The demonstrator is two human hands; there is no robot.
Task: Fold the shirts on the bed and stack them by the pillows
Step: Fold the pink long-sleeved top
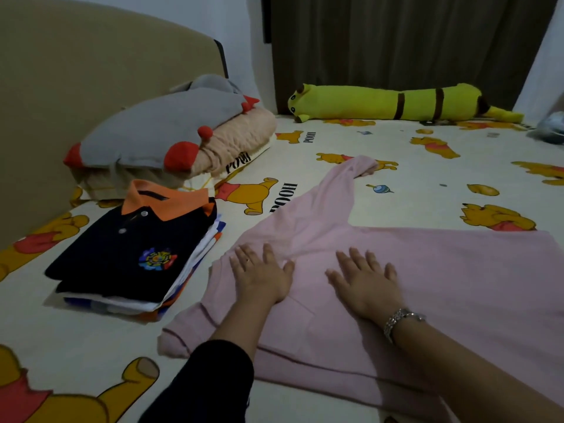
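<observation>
Both our hands flat, fingers spread: left hand (261,274), right hand (367,283) press pink long-sleeved knit shirt (427,279) spread on cartoon-bear bedsheet (427,166). Smoothing step. Next: fold sleeve inward, then add to folded shirt stack (134,254) by grey pillow (158,129).

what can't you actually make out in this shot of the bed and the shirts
Head view only:
- Pink long-sleeved shirt: its right part runs off the frame edge; the flat left hand and right hand cover its middle.
- Stack of folded shirts: the black polo with orange collar on top hides those beneath, so no count.
- Pale object at the right edge: cut off and blurred, unidentifiable.
- Cream pillow: half hidden under the grey plush.
</observation>
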